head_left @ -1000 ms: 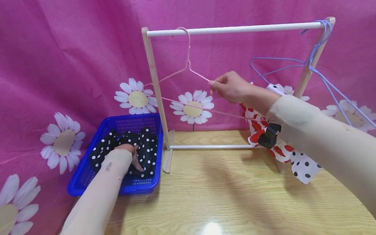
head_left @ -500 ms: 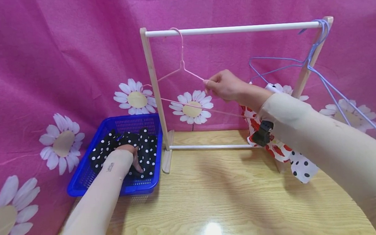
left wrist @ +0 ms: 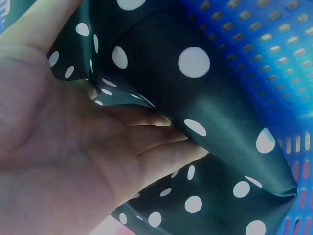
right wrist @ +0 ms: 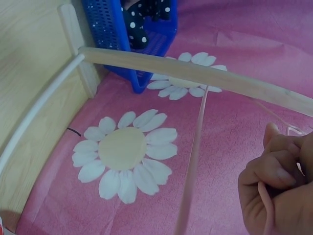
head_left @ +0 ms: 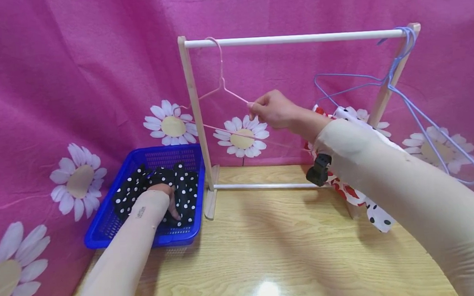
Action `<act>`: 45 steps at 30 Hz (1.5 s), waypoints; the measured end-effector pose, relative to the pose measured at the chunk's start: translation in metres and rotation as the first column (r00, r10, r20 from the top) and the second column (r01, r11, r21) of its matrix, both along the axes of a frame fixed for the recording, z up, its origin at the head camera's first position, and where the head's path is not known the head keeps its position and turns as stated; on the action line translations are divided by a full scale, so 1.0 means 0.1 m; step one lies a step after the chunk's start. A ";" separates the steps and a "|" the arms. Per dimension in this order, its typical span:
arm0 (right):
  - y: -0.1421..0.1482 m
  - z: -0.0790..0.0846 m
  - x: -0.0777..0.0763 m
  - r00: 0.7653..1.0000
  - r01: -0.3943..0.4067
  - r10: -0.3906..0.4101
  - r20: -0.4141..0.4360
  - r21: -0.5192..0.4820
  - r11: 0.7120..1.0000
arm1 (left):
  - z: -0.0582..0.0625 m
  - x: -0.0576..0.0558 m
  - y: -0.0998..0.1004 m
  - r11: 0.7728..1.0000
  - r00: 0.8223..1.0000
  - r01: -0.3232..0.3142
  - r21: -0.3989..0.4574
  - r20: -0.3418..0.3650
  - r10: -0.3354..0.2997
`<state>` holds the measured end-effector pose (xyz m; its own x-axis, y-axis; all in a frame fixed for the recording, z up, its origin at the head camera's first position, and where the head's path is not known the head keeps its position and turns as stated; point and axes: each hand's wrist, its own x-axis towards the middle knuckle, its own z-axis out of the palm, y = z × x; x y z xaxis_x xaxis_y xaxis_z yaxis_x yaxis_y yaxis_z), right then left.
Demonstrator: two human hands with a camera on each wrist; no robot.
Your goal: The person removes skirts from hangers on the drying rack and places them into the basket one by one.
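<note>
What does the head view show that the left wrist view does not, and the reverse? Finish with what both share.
Only the head view: the right hand pinching a pink hanger, the blue hangers and the rack.

Only the left wrist view: the palm of the left hand, its fingers tucked against a cloth fold.

Both: the left hand, the black dotted cloth and the blue basket.
</note>
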<state>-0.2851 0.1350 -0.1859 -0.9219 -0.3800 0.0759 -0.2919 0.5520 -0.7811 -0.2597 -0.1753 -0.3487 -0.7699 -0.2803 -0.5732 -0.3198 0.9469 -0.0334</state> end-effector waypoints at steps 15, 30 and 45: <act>-0.09 0.01 0.01 0.999 -0.008 0.009 0.050 -0.010 1.000 | 0.00 0.01 0.03 1.000 1.000 -0.017 0.014 -0.001 0.017; -0.15 0.00 -0.04 1.000 -0.008 0.008 0.017 0.004 1.000 | 0.02 0.04 0.00 0.999 0.999 -0.034 0.026 -0.006 0.034; -0.20 0.01 0.01 0.999 -0.011 0.012 0.037 -0.026 1.000 | 0.03 0.00 -0.05 0.991 0.995 -0.096 0.095 -0.012 0.098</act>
<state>-0.2840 0.1146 -0.1853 -0.9199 -0.3888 0.0520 -0.2688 0.5283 -0.8054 -0.2596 -0.1808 -0.3460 -0.7513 -0.2993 -0.5882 -0.4102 0.9100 0.0608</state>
